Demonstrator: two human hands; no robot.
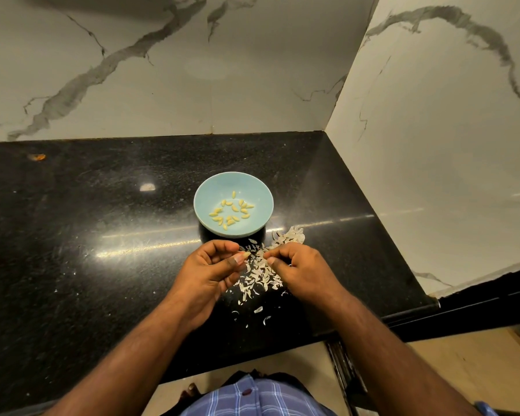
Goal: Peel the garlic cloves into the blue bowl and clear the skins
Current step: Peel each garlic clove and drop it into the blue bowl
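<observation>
A light blue bowl [206, 196] stands on the black counter and holds several peeled yellow garlic cloves [231, 211]. Just in front of it, my left hand [211, 271] pinches a garlic clove [245, 254] between thumb and fingertips. My right hand [298, 270] sits close beside it with fingers curled, pinching at a bit of skin near the clove. Beneath and between both hands lies a scatter of white garlic skins [258, 276], with a denser heap [290, 235] next to the bowl's right side.
The black granite counter [87, 235] ends in a front edge near my body and a right edge by the marble wall [448, 145]. A small orange speck [37, 157] lies at the far left back. Marble backsplash rises behind the bowl.
</observation>
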